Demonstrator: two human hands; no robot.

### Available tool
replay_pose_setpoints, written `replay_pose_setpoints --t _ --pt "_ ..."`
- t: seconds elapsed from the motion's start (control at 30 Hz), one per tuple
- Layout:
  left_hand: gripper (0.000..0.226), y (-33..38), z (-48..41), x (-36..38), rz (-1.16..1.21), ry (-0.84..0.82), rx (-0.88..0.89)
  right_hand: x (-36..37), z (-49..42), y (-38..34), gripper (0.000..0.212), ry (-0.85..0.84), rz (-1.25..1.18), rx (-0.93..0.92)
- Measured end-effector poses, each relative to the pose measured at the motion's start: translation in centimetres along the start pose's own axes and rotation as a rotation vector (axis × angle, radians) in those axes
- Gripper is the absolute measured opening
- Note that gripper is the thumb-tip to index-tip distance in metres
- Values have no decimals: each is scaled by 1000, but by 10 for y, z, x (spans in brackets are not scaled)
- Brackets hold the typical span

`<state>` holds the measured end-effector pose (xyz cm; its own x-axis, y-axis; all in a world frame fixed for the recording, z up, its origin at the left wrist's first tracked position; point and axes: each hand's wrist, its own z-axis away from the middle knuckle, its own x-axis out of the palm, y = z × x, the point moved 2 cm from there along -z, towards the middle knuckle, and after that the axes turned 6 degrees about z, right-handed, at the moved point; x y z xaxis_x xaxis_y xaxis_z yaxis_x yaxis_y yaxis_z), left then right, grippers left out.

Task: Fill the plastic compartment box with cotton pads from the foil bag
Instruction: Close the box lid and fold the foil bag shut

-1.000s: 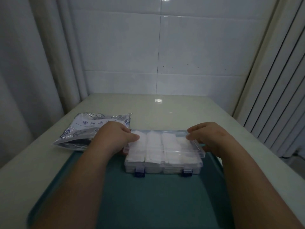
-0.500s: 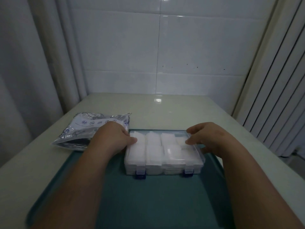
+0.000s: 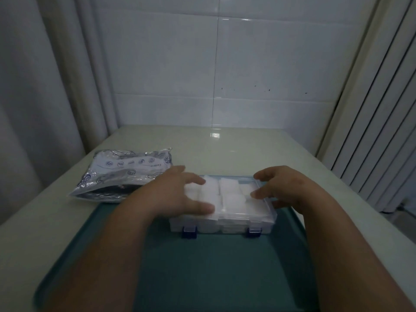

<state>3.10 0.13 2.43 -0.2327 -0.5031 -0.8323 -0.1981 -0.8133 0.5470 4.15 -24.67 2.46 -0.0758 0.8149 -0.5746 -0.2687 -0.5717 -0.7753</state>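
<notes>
At the far end of the dark teal plastic tray (image 3: 213, 266), the clear plastic compartment box (image 3: 225, 226) is seen lying flat, lid lowered, its cells packed with white cotton pads (image 3: 228, 188). The left hand (image 3: 171, 194) is laid open on the lid's left half, fingers spread and nothing gripped; the springy pads are probably being pressed down so the lid sits level. The right hand (image 3: 283, 188) is open too, fingertips resting on the lid's right edge, likely to steady the box. Two dark blue latches (image 3: 189, 231) are shown on the front wall; whether they are snapped cannot be told. Filling is judged done, fastening next. Beside the tray's left rear corner, the crinkled silver foil bag (image 3: 126, 174) is seen on its side, close at hand. All of it is carried by a glossy pale cream worktop (image 3: 225, 149). White wall tiles (image 3: 258, 64) are seen behind, a grey curtain (image 3: 45, 86) at left and pale ribbed panelling (image 3: 382, 131) at right.
</notes>
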Motion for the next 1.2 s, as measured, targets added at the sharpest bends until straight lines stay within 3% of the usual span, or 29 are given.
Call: replay_pose_setpoints --t 0.1,0.5,0.7,0.9,1.2 --pt "87 8 5 9 -104 -146 100 0 -1 0 58 -4 9 -2" --pt "57 17 6 11 -91 18 227 -3 -3 2 50 3 4 -3" --pt "56 23 7 14 -214 67 268 -3 -4 2 47 3 7 5" --pt "54 17 2 14 -159 29 277 -5 -3 3 48 11 14 7" --pt "63 12 -1 20 -205 1 287 -3 4 1 64 -72 130 9"
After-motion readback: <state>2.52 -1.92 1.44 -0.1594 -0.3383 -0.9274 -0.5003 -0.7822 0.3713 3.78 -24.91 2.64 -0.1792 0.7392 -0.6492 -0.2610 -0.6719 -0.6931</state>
